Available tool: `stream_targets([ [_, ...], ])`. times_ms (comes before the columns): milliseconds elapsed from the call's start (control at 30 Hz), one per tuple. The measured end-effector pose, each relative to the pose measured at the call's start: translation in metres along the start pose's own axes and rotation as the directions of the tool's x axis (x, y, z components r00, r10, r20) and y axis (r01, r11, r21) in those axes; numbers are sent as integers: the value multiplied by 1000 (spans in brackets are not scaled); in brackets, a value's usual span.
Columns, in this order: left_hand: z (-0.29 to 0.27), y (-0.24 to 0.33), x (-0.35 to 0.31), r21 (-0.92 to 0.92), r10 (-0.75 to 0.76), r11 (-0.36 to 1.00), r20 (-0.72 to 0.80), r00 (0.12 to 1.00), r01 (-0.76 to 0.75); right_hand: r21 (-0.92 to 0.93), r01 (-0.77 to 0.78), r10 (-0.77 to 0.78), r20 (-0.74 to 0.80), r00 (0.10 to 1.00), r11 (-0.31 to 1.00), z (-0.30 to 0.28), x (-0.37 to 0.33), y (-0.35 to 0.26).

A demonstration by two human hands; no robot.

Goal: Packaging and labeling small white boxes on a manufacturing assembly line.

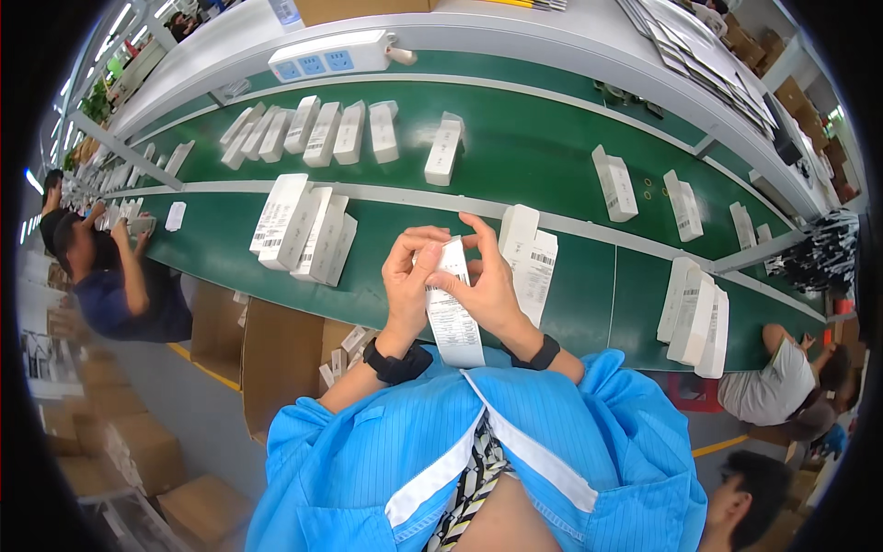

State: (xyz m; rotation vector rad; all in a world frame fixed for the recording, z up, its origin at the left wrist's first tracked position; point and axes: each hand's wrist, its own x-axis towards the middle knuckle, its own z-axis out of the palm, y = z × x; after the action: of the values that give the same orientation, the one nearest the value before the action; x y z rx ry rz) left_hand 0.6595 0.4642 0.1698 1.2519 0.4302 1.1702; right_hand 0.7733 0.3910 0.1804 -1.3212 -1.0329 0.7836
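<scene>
Close in front of my chest I hold a narrow white box (452, 322) with printed labels along its face. My left hand (406, 274) grips its upper left side, the thumb lying over the front. From the other side my right hand (490, 287) closes round the same end, thumb across the face and index finger raised above the top. The fingers partly hide the box's upper end. Just beyond my right hand stand white boxes (531, 259) with raised flaps. Left of my hands, more white boxes (283, 223) stand grouped on the green bench (391, 207).
Across the bench's far strip, several white boxes (323, 133) stand in a row. More boxes (696, 317) are at the right edge. A shelf carries a power strip (329, 56). An open cardboard carton (276, 368) sits below at left. People (115, 285) work on both sides.
</scene>
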Motion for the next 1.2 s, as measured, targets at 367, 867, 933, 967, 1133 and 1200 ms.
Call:
stream_targets([
  [367,-24,-2,-4,208,46,977,-19,999,-41,-110,134,-124,93,988,985,17,4,13],
  [867,-28,11,-6,85,-53,995,-25,998,55,69,32,-40,131,991,997,14,7,5],
  [933,-32,11,-6,93,10,996,17,1000,-12,89,56,-68,138,988,994,15,5,6],
  [967,-33,10,-6,93,41,995,52,998,-46,106,80,-95,144,985,991,15,5,7],
  [1133,-34,21,-7,86,18,996,100,995,-27,113,54,-71,152,986,992,20,3,11],
  [1200,-43,23,-7,309,26,949,139,990,-68,152,-41,15,165,986,988,18,0,29],
])
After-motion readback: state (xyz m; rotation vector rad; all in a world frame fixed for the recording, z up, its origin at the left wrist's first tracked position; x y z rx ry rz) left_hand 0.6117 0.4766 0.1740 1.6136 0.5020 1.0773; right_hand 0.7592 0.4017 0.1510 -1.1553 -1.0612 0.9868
